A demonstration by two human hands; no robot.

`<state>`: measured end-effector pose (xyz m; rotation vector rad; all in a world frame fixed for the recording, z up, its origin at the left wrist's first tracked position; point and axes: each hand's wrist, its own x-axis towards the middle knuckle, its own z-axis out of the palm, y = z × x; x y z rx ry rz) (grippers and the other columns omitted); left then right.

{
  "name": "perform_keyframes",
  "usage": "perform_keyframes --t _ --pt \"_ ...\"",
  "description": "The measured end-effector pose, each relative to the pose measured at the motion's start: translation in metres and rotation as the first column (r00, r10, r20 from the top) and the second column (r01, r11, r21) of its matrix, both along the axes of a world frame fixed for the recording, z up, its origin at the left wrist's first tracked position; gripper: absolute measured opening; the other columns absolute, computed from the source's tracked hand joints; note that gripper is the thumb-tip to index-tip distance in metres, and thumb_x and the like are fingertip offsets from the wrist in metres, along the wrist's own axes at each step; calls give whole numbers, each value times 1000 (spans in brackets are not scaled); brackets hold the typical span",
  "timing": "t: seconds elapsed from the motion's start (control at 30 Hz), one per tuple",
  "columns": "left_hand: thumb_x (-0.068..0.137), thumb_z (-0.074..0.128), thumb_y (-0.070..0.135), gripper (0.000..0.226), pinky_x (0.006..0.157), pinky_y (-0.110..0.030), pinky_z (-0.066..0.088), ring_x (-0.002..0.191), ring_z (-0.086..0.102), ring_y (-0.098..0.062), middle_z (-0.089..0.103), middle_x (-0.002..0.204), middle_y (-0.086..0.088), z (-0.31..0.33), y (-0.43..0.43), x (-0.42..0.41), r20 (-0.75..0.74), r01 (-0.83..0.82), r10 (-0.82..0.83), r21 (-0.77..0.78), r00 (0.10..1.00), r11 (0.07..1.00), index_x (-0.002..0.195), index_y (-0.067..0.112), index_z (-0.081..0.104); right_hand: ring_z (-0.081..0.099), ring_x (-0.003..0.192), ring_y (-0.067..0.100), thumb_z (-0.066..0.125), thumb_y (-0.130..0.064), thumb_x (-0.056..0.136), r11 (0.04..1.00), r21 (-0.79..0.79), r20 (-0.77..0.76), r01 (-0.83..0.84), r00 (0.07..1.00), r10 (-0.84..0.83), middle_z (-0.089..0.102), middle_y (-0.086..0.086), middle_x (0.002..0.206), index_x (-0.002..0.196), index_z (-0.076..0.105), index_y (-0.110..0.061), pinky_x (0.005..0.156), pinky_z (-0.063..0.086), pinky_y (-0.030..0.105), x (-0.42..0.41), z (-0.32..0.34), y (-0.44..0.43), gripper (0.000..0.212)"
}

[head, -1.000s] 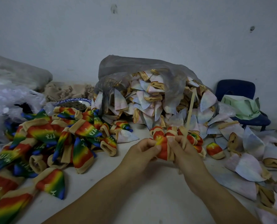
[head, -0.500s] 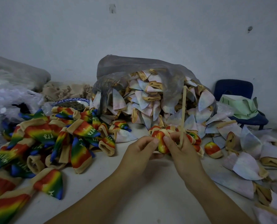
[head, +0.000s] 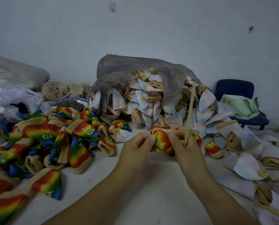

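The white table [head: 145, 200] stands against a pale wall and carries a plastic bag [head: 135, 67] of pale socks. Above its centre, the left hand [head: 135, 148] and right hand [head: 185, 146] both pinch a rainbow sock [head: 161, 140]. The right hand also grips a tan stick [head: 190, 109], tilted near upright.

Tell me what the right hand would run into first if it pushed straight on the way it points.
The right hand points away from the person. Past the rainbow sock it grips, it would probably first meet the pale socks spilling from the plastic bag; the gap is hard to judge.
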<state>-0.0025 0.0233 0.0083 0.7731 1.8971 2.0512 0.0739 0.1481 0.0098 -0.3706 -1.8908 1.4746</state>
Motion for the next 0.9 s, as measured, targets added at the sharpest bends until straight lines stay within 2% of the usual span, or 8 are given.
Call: perform_keyframes --t 0.1,0.2,0.27,0.33,0.47,0.6,0.77,0.9 --pt "97 58 29 14 64 -3 45 80 64 9 70 81 22 1 -4 0 -145 -84 76 -51 987 995 90 33 69 57 82 -2 52 -56 84 980 166 -41 106 994 -101 57 -18 91 87 54 -45 63 46 15 5 7 -3 12" --pt "96 60 27 13 66 -7 48 80 66 6 71 84 18 -1 -4 2 -198 -112 100 -51 975 992 91 34 69 57 82 1 51 -67 77 957 274 -11 96 995 -97 54 -13 94 85 55 -38 63 47 18 2 7 -13 30" --pt "96 61 27 13 70 -11 52 83 67 1 71 88 15 -2 -3 4 -235 -114 98 -58 967 992 91 35 69 58 81 3 52 -68 75 957 285 48 63 996 -80 55 -12 95 89 54 -37 64 49 21 -1 3 -19 34" --pt "96 60 26 14 74 -17 54 86 67 -2 71 91 11 -2 -2 5 -306 -146 115 -81 945 986 90 37 67 58 81 5 52 -61 82 949 310 86 58 992 -89 57 -9 95 93 53 -34 66 50 25 -4 -1 -18 30" --pt "96 60 24 12 78 -26 56 86 66 -6 68 92 11 -1 0 6 -459 -190 120 -110 880 976 94 27 72 55 71 2 49 -42 93 936 346 101 61 990 -102 57 -9 84 90 53 -32 58 39 18 -3 -5 -12 11" --pt "96 60 20 15 77 -23 53 88 62 -4 67 96 8 -3 0 3 -619 -245 111 -137 777 960 101 17 74 57 72 -2 51 -46 91 965 261 133 39 988 -76 61 -10 80 85 55 -35 59 41 19 -3 -3 -15 14" --pt "93 63 9 12 75 -16 48 86 57 -6 66 91 2 -6 3 4 -713 -261 87 -138 696 955 96 10 74 54 62 4 52 -38 92 930 360 177 74 973 -146 57 -8 70 81 52 -33 54 37 21 -3 -4 -14 12" --pt "94 61 15 11 71 -20 48 80 56 -7 63 88 6 -6 4 3 -656 -265 74 -197 751 944 93 15 73 47 53 6 54 -35 87 866 491 218 92 950 -225 52 -6 61 74 48 -29 49 36 26 0 -2 -13 15"
